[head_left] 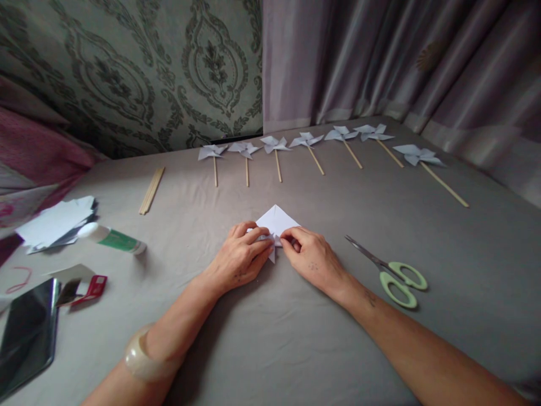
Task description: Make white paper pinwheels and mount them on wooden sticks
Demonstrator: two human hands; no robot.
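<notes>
A white paper square [276, 219] lies partly folded on the grey cloth, with creases and cut flaps showing between my hands. From the left side, my left hand [242, 255] presses on the paper, its bent fingers closed over a folded flap. My right hand [311, 256] pinches the right edge of the same paper between thumb and forefinger. My fingers cover much of its near half. To the right of my right hand lie scissors [391, 272] with pale green handles, their blades nearly together and pointing away to the left.
Several white paper pinwheels [276, 145] on wooden sticks lie in a row along the back. Bare sticks [151, 192], a stack of white paper [57, 223], a glue stick [115, 238], a small red packet [95, 288] and a black phone [29, 335] are at left.
</notes>
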